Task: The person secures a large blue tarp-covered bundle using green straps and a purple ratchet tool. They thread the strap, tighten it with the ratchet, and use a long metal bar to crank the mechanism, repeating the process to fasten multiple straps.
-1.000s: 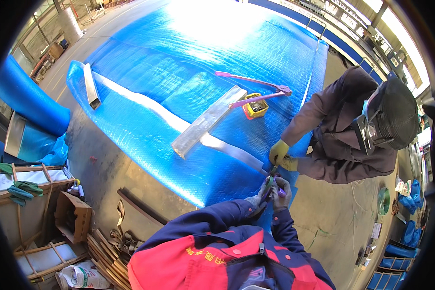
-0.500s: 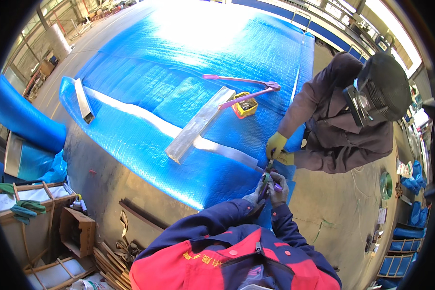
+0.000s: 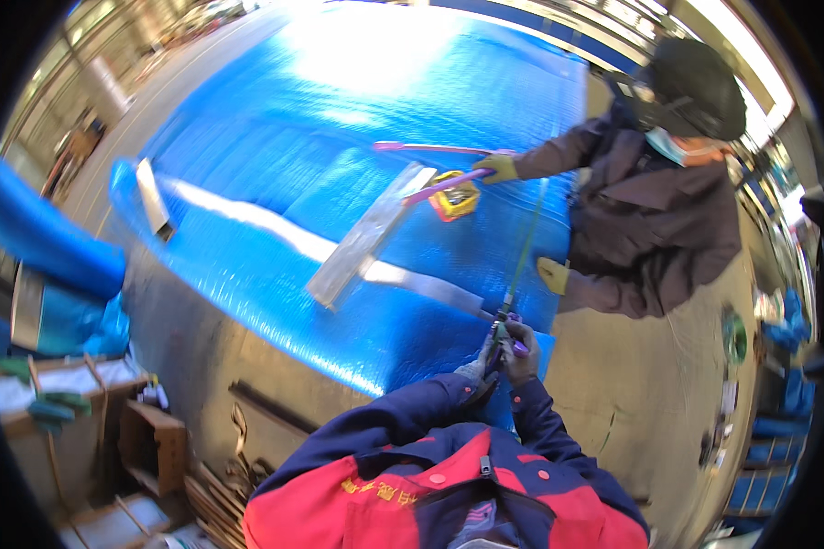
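Observation:
My left hand (image 3: pixel 476 369), in a grey glove, is closed round the body of a dark strapping tensioner (image 3: pixel 501 331) at the near right corner of the blue-wrapped pack (image 3: pixel 275 188). My right hand (image 3: pixel 524 363), also gloved, grips its purple handle (image 3: pixel 520 349). A green strap (image 3: pixel 525 245) runs away from the tool over the blue wrap. Beyond it, a co-worker's yellow-gloved hand (image 3: pixel 497 168) holds a long-handled tool with purple grips (image 3: pixel 441 188). The co-worker's other gloved hand (image 3: pixel 552 274) rests near the pack's right edge.
On the pack lie a long silvery bar (image 3: pixel 366 240), a yellow box of small metal pieces (image 3: pixel 455 198) and a short metal channel (image 3: pixel 153 203). A cardboard box (image 3: pixel 153 446) and wooden strips (image 3: pixel 212 505) are at lower left. The co-worker (image 3: pixel 655 206) stands at right.
The co-worker's hands have left the tensioner; one has gone to the long-handled tool, the other to the pack's edge. The co-worker's mask has lifted. My hands stay on the tensioner.

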Demonstrator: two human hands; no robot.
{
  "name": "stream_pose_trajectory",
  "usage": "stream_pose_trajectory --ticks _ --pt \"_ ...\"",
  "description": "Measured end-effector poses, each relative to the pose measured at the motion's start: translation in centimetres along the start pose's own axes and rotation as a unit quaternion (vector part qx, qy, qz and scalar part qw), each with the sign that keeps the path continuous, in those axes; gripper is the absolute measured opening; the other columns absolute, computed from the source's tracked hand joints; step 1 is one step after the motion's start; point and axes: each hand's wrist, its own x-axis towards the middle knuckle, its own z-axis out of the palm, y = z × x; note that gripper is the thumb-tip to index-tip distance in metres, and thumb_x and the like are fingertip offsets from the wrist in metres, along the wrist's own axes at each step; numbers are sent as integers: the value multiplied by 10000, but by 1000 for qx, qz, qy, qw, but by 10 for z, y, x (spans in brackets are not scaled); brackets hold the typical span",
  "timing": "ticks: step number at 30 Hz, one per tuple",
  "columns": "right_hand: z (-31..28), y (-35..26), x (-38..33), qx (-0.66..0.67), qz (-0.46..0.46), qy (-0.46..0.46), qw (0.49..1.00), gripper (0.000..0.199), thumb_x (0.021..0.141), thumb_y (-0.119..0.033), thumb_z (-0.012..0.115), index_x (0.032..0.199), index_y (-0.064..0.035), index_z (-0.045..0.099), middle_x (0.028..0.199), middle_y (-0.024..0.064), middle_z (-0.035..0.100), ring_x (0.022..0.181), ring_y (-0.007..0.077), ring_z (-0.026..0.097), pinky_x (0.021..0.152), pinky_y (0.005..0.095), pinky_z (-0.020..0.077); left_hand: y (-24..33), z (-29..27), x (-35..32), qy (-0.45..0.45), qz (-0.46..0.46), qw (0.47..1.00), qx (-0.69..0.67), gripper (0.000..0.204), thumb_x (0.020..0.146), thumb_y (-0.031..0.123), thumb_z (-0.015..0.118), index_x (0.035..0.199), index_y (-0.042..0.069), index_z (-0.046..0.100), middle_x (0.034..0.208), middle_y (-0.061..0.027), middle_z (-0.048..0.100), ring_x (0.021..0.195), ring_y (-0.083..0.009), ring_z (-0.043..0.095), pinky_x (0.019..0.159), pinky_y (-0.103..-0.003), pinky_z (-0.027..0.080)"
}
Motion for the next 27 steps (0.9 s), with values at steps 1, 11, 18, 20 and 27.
stream_pose_trajectory --ticks 1,11,18,20,27 --pt "1 2 -1 21 0 -3 1000 228 916 -77 747 1129 -37 676 1064 89 726 971 171 688 888 311 543 0 2 5 8 0 1000 0 1055 873 142 683 1627 76 -53 1431 -313 519 1301 -459 546 1105 -439 430" --pt "-5 12 1 -3 -10 -41 999 266 921 -23 727 1174 1 647 1094 84 715 990 150 677 897 290 530 0 7 7 25 -34 999 -1 1047 870 161 690 1624 72 -31 1402 -313 536 1277 -459 560 1088 -444 441" --pt "-5 12 -4 12 -16 -45 999 255 921 -20 724 1162 1 645 1096 87 714 983 151 679 899 299 534 -5 3 -29 -4 -78 997 19 1041 868 173 695 1621 70 -16 1382 -313 547 1259 -459 570 1077 -447 449" --pt "-2 12 -11 15 -39 -30 999 242 917 -23 727 1145 -2 646 1090 91 714 974 157 681 891 302 539 -5 2 -30 -4 -81 997 19 1040 867 177 697 1620 69 -12 1376 -313 550 1254 -459 573 1074 -448 451" --pt "0 9 -28 -79 -183 -43 979 247 876 -17 743 1107 -12 655 1051 87 705 932 176 681 825 314 556 -6 7 -26 -11 -88 996 21 1035 865 190 702 1618 66 3 1356 -313 562 1237 -459 582 1062 -452 459"
